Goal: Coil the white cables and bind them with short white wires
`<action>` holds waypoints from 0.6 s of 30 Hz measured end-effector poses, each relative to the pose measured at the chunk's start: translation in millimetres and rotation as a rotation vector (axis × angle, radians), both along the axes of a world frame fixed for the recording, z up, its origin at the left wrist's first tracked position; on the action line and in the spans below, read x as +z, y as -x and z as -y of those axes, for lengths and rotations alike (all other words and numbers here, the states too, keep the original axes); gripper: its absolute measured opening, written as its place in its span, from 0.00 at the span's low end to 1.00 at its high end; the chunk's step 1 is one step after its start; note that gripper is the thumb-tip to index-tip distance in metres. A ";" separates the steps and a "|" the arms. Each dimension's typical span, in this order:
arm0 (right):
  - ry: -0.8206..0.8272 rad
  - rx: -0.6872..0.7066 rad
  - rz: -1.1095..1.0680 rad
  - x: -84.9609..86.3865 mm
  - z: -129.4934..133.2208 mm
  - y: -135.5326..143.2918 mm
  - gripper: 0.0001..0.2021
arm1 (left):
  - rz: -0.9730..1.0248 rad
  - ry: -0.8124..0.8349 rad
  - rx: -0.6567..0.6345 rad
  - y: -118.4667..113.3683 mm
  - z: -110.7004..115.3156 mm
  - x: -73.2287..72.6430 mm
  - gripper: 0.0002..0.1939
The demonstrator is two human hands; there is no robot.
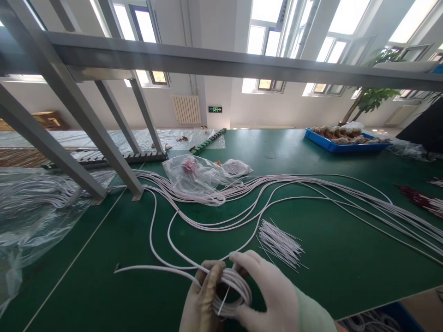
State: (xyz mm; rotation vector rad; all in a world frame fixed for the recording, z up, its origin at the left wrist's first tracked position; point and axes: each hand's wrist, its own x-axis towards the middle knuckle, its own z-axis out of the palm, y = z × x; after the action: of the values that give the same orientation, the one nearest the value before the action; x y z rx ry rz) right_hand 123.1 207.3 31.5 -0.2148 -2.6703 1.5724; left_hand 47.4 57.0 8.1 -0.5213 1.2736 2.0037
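White wire coil (232, 288) sits low over the green desk (104, 258), gripped by both gloved hands: left hand (202, 299) pinching one side, right hand (268, 290) curled around the other, beside loose tie strips (280, 242).

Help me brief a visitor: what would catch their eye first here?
Nearest the camera, the gloved left hand and right hand grip a coil of white cable. Behind it, long white cables sweep across the green table, past a crumpled plastic bag.
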 end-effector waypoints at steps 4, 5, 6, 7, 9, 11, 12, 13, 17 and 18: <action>-0.124 -0.032 0.051 -11.4 9.6 9.0 0.34 | -0.059 -0.011 -0.005 -4.7 -4.1 1.7 0.10; -0.156 -0.039 0.034 -11.8 10.5 10.9 0.32 | -0.076 -0.003 -0.011 -4.9 -4.5 1.5 0.11; -0.187 -0.039 -0.001 -11.0 10.8 12.5 0.29 | -0.090 0.004 -0.016 -4.5 -4.3 0.7 0.11; -0.219 -0.027 -0.048 -9.2 10.7 13.7 0.25 | -0.100 0.009 -0.024 -3.6 -3.4 -0.6 0.11; -0.278 0.036 -0.167 -4.6 9.7 14.7 0.18 | -0.114 0.034 -0.056 -1.2 0.1 -4.6 0.12; -0.296 0.095 -0.260 -1.7 8.9 13.7 0.14 | -0.156 0.074 -0.090 1.0 4.4 -8.9 0.12; -0.287 0.103 -0.288 -1.4 8.9 12.5 0.15 | -0.180 0.093 -0.103 1.5 6.0 -10.6 0.12; -0.262 0.088 -0.304 -2.1 9.2 11.0 0.15 | -0.200 0.109 -0.112 1.6 7.1 -11.6 0.12; -0.037 -0.068 -0.300 -6.7 13.7 5.7 0.13 | -0.124 0.027 -0.116 -0.6 4.8 -7.7 0.19; 0.039 -0.114 -0.288 -6.8 15.1 5.4 0.12 | -0.104 -0.011 -0.110 -1.0 3.3 -4.6 0.21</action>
State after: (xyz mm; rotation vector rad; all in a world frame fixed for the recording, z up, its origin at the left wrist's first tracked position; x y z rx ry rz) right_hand 117.6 192.2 24.6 -0.1278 -2.3690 1.4945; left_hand 48.4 53.6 3.5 -0.3385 1.3232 1.9667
